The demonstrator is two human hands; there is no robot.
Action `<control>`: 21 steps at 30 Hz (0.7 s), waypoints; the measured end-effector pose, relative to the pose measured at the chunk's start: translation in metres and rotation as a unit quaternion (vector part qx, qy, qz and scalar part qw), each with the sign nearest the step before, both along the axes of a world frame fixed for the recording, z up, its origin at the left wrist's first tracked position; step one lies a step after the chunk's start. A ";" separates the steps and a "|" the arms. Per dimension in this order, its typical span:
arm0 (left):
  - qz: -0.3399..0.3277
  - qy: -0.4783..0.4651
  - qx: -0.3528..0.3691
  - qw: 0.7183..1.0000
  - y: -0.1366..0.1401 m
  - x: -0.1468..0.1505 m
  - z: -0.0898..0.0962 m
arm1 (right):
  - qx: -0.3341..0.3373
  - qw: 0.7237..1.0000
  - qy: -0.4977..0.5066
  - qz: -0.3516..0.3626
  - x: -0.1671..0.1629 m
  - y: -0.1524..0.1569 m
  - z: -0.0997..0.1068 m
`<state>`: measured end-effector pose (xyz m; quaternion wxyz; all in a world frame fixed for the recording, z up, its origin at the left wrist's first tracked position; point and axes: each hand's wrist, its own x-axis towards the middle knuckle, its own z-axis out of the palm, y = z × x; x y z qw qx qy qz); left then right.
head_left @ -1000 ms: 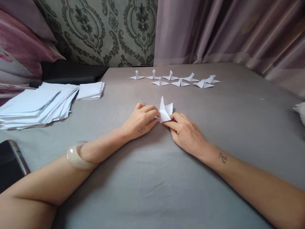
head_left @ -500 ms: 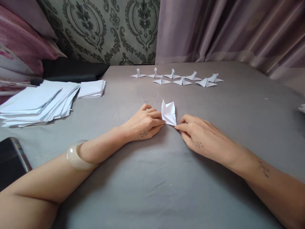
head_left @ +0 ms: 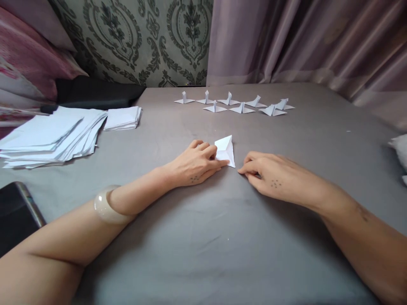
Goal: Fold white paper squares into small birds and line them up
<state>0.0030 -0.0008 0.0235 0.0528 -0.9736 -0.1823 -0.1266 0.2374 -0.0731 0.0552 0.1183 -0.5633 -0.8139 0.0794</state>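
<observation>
A small folded white paper [head_left: 226, 146] lies on the grey cloth in the middle, with crease lines meeting near its centre. My left hand [head_left: 199, 163] holds it down from the left: the fingers are curled over its left edge and one fingertip presses its lower part. My right hand [head_left: 267, 173] is just to the right of the paper, apart from it. Its thumb and forefinger are drawn together in a pinch, and nothing shows between them. The left side of the paper is hidden under my left fingers.
Several folded paper birds [head_left: 241, 108] stand in two rows at the back. On the left are a large stack of white paper [head_left: 47, 135], a smaller stack of paper squares [head_left: 122, 117] and a dark phone [head_left: 19, 216]. A whitish object [head_left: 400, 148] sits at the right edge.
The raised flap at the paper's upper left now lies flat, and my left fingers have moved right onto the paper. My right hand has let go of the lower right corner and moved slightly away.
</observation>
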 end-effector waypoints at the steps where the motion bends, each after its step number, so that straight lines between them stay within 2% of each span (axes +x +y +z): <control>1: -0.002 -0.012 -0.010 1.000 0.001 0.000 -0.001 | -0.032 0.999 -0.001 0.010 0.000 0.002 0.001; 3: 0.000 -0.049 -0.043 0.998 0.004 -0.001 -0.004 | -0.085 0.996 0.011 0.002 -0.001 0.006 0.003; 5: 0.016 -0.104 -0.091 0.990 0.007 -0.002 -0.006 | -0.097 0.993 0.035 -0.056 -0.007 0.010 0.002; 7: 0.032 -0.153 -0.129 0.979 0.010 -0.002 -0.009 | -0.048 0.993 0.039 -0.104 -0.017 0.010 -0.001; 9: 0.050 -0.183 -0.142 0.972 0.012 -0.002 -0.010 | 0.003 0.995 0.013 -0.101 -0.029 0.008 -0.007; 12: 0.058 -0.187 -0.149 0.969 0.013 -0.002 -0.012 | 0.027 0.997 -0.004 -0.071 -0.043 0.004 -0.015; 16: 0.083 -0.184 -0.150 0.968 0.013 -0.002 -0.013 | 0.040 0.995 0.009 -0.094 -0.049 0.007 -0.023; 19: 0.124 -0.222 -0.117 0.960 0.017 -0.003 -0.014 | 0.057 0.993 0.006 -0.105 -0.050 0.013 -0.026; 21: 0.124 -0.238 -0.085 0.959 0.021 -0.005 -0.015 | 0.065 0.993 -0.002 -0.101 -0.050 0.016 -0.027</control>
